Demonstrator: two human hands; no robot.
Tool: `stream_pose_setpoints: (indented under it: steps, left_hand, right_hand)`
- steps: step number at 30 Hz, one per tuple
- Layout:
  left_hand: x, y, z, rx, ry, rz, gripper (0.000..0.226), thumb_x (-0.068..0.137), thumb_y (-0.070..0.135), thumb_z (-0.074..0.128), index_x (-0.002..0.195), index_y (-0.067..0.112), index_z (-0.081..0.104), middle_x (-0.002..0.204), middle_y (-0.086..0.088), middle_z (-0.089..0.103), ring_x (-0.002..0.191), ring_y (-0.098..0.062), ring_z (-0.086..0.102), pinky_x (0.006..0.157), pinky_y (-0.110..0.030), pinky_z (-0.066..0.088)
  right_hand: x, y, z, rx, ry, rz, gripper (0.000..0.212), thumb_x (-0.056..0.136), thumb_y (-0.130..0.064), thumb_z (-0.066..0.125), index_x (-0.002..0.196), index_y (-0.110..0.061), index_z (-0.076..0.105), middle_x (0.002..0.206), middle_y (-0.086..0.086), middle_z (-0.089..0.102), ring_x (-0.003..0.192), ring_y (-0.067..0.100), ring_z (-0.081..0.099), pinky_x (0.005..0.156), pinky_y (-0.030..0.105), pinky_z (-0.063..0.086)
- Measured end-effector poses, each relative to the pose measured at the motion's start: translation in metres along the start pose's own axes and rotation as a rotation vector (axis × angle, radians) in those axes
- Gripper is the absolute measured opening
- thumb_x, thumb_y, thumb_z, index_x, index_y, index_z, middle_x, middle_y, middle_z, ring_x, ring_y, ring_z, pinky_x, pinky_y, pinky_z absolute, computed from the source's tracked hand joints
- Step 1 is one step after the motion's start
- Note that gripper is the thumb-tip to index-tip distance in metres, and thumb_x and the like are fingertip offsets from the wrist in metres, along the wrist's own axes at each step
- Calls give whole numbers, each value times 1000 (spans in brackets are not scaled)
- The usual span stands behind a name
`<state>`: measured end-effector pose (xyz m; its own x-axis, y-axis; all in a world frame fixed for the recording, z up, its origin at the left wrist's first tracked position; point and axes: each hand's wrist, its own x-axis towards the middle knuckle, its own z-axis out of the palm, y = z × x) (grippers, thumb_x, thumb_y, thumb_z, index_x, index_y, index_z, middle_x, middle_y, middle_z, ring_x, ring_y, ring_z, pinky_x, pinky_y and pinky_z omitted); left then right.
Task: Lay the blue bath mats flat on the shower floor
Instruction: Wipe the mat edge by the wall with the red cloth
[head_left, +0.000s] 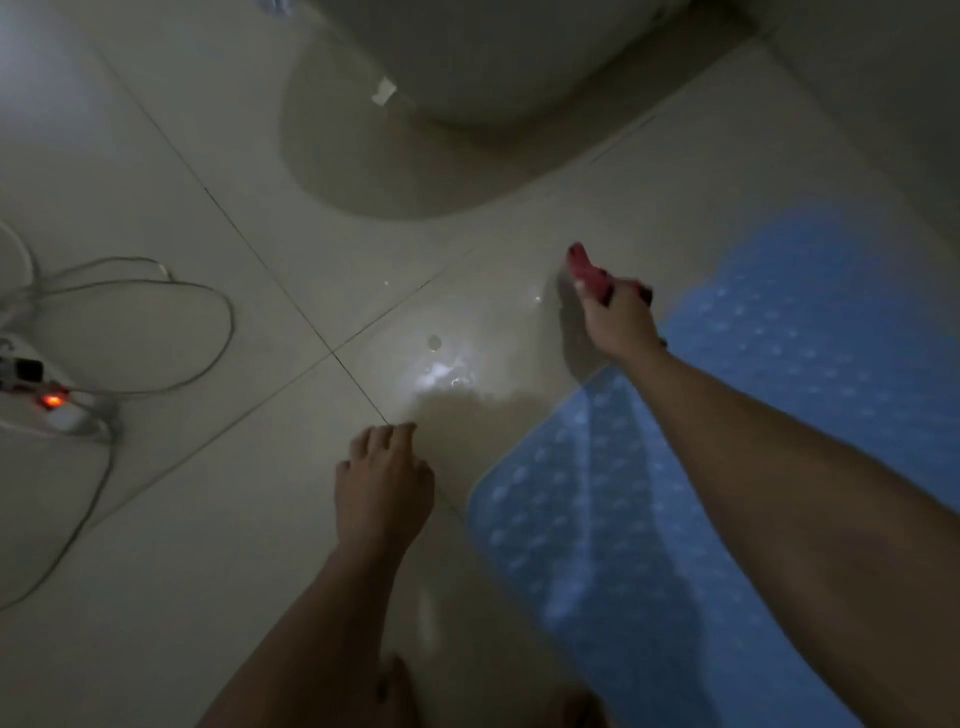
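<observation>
While the right hand (618, 317) reaches toward one o'clock, its fingers are curled tight round a red object (589, 273), too blurred to identify, held over the pale tile floor (208, 519). At six o'clock the left hand (382, 480) hangs with loosely bent fingers, holding nothing. One blue bath mat (810, 332) lies flat from five toward three o'clock, under the right forearm
</observation>
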<state>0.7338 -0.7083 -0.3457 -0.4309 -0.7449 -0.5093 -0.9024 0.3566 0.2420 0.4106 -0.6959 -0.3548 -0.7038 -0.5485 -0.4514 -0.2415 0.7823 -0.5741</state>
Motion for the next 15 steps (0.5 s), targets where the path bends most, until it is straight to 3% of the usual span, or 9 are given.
stream_pose_setpoints:
  steps: [2, 4, 6, 10, 13, 15]
  left_hand:
    - [23, -25, 17, 22, 136, 18, 50, 95, 31, 60, 143, 19, 51, 144, -8, 55, 138, -34, 43, 100, -51, 46]
    - [42, -50, 22, 59, 234, 19, 47, 96, 31, 58, 141, 18, 53, 142, -10, 56, 137, -37, 44, 100, -53, 44]
    - [55, -72, 22, 50, 322, -65, 45, 96, 30, 59, 139, 17, 53, 139, -13, 55, 132, -40, 45, 99, -55, 42]
    - [71, -96, 15, -64, 433, -297, 47, 93, 21, 63, 138, 14, 52, 133, -21, 55, 120, -43, 47, 94, -56, 42]
    - [70, -87, 14, -60, 405, -237, 49, 93, 23, 63, 139, 15, 51, 135, -19, 54, 121, -41, 47, 95, -54, 43]
    - [65, -78, 17, -54, 354, -167, 47, 94, 27, 60, 139, 16, 52, 138, -16, 53, 124, -39, 46, 98, -53, 43]
  right_hand:
    - [28, 1, 66, -340, 21, -153, 52, 103, -52, 41, 145, -23, 50, 157, 21, 37, 146, 37, 33, 118, 44, 24]
    - [25, -6, 140, -538, 138, -266, 57, 103, -54, 33, 155, -31, 34, 166, 19, 17, 154, 38, 11, 124, 57, 2]
    - [-3, -26, 195, -517, 145, -495, 56, 103, -49, 35, 155, -27, 36, 163, 19, 25, 154, 39, 13, 121, 63, 6]
    - [-92, -7, 228, -651, -174, -996, 57, 104, -48, 33, 156, -25, 32, 166, 17, 17, 155, 36, 7, 121, 61, 7]
    - [-110, 44, 190, -765, -377, -1282, 59, 101, -48, 38, 156, -30, 31, 168, 14, 15, 156, 33, 9, 122, 59, 9]
    - [-82, 61, 151, -834, -401, -1401, 58, 98, -48, 44, 154, -32, 38, 165, 11, 25, 154, 31, 20, 122, 55, 14]
